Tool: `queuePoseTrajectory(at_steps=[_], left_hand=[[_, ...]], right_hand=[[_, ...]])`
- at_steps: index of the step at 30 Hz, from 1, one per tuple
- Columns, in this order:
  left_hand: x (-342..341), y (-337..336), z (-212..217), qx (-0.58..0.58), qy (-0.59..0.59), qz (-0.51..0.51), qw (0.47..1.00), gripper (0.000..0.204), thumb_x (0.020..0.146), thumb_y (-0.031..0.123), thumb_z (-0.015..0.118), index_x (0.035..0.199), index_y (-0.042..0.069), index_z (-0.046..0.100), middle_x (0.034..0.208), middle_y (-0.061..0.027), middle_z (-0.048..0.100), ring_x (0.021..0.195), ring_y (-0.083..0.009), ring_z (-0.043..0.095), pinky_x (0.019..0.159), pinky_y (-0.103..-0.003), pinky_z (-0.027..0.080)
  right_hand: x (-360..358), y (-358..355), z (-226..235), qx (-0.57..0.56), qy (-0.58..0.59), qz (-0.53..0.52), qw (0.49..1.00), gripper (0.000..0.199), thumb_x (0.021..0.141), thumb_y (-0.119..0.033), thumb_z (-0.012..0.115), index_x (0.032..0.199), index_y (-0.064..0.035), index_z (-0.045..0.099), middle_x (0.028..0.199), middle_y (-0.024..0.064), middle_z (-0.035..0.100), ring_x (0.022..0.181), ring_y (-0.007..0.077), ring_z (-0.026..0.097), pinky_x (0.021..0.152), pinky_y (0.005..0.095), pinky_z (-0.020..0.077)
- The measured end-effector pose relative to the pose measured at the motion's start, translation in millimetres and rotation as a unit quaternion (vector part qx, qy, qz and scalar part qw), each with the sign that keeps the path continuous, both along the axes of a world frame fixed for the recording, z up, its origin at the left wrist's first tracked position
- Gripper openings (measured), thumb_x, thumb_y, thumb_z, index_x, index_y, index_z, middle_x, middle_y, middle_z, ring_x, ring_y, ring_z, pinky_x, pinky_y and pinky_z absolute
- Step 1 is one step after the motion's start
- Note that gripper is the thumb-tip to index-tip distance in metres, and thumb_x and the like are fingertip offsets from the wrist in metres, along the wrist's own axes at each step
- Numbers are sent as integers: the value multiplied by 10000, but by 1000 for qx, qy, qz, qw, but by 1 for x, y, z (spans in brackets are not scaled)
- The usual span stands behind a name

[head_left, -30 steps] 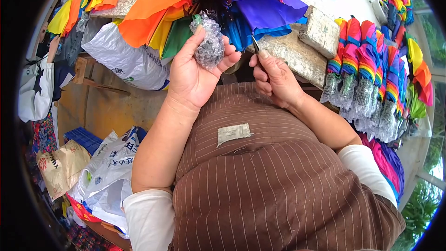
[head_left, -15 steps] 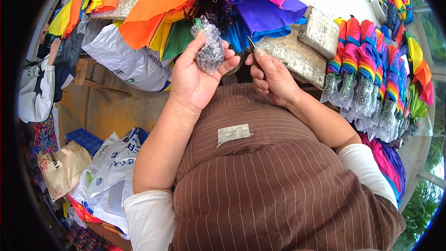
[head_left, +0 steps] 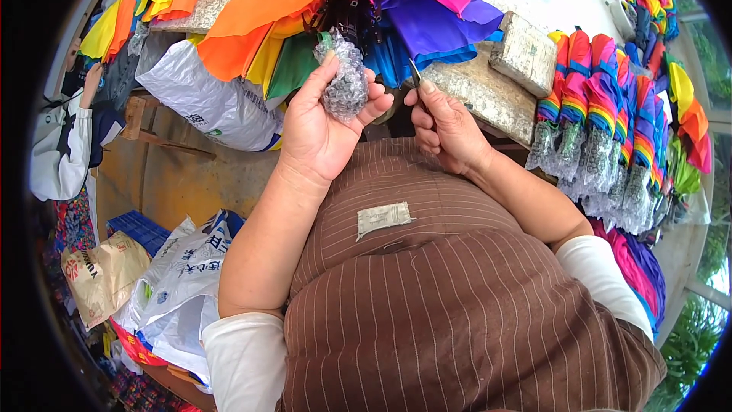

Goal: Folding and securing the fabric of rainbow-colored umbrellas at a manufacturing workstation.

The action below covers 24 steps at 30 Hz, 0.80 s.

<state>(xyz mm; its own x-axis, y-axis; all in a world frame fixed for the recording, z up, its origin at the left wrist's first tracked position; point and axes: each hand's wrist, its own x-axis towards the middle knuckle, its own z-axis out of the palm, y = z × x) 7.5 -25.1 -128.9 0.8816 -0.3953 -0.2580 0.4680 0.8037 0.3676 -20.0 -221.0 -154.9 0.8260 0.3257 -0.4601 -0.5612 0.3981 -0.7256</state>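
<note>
My left hand (head_left: 324, 133) grips a bubble-wrap wad (head_left: 345, 84); just right of it, my right hand (head_left: 446, 126) pinches a small blade (head_left: 415, 72). Trimming step, I judge; next calls for a steady cut.

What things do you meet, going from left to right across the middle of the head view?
White printed plastic sack → left hand holding a bubble-wrap bundle → right hand with a thin metal tool → grey stone block → folded rainbow umbrellas.

We see a clear bubble wrap bundle (head_left: 347, 84) with a silvery shine. Our apron (head_left: 457, 297) is brown with thin pale stripes, and our sleeves (head_left: 244, 362) are white. The folded umbrellas (head_left: 602, 107) have rainbow stripes. The open cloth (head_left: 259, 38) is orange, yellow, green, pink and purple.
</note>
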Motion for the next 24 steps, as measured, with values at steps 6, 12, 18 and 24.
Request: queuePoseTrajectory(at_steps=[6, 12, 18, 24], left_hand=[[0, 1, 0, 2, 0, 1, 1000, 229, 944, 239, 512, 1000, 24, 563, 885, -135, 643, 789, -257, 655, 735, -423, 570], [1, 1, 0, 4, 3, 2, 1000, 229, 941, 240, 518, 999, 23, 564, 883, -135, 644, 787, -256, 655, 736, -425, 569], [1, 2, -2, 4, 6, -2, 1000, 225, 938, 239, 523, 997, 27, 567, 880, -134, 645, 785, -259, 656, 735, -428, 567], [-2, 2, -1, 18, 10, 1, 1000, 225, 939, 247, 519, 1009, 37, 563, 887, -132, 642, 757, -256, 652, 711, -418, 565]], right_hand=[[-3, -4, 4, 8, -11, 10, 1000, 361, 973, -458, 432, 948, -106, 511, 599, -64, 362, 435, 42, 271, 408, 199, 244], [-10, -3, 8, -29, 22, 73, 997, 366, 978, -457, 420, 958, -103, 512, 604, -60, 366, 437, 47, 271, 399, 207, 234], [-6, -3, 3, -37, 12, 52, 998, 373, 970, -467, 433, 970, -103, 516, 609, -61, 360, 440, 48, 266, 402, 208, 234], [-3, -3, 0, -29, 3, 19, 999, 361, 969, -460, 442, 956, -107, 520, 600, -62, 361, 434, 47, 272, 401, 202, 233]])
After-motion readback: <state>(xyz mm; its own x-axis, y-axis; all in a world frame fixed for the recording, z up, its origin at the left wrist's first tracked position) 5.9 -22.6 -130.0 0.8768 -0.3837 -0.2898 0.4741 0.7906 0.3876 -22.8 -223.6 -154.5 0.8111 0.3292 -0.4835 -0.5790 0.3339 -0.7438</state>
